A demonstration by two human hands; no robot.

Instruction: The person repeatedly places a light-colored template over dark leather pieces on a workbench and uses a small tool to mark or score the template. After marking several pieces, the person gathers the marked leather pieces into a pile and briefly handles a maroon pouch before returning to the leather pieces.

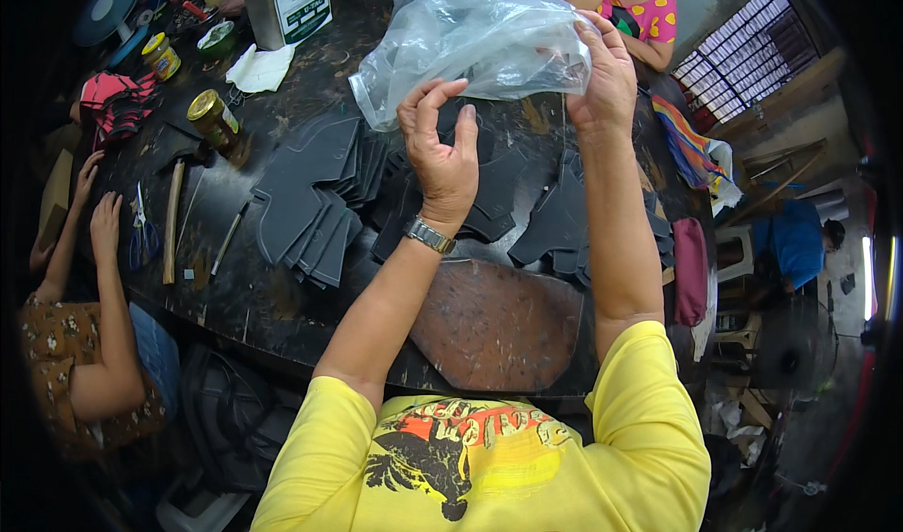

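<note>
Clear plastic bag (480, 38) hangs in the air above the far half of the bench (235, 297), held up between the person's two raised hands. The right hand (602, 76) has its fingers (591, 38) closed on the bag's right edge, pinching the crumpled film. The left hand (442, 151) is just below the bag's lower edge, palm turned toward the wearer, its fingers (428, 95) curled with thumb and forefinger close together at the film; I cannot tell whether they truly pinch it. A metal wristwatch (430, 236) sits on the left wrist.

Under the hands, dark cut pieces of sheet material (310, 203) lie fanned in overlapping stacks across the middle of the bench, with another stack (564, 222) towards the right edge. A worn reddish-brown board (499, 325) lies at the near edge, in front of the yellow shirt (489, 457).

Near the left edge lie a wooden-handled hammer (172, 217) and blue-handled scissors (141, 236), beside another person's hands (99, 207) resting on the bench. A gold-lidded jar (214, 120) stands left of the stacks, a white cloth (261, 68) beyond it, and a large tin can (287, 3) at the far edge. A person in a pink dotted top (640, 5) sits at the far side.
</note>
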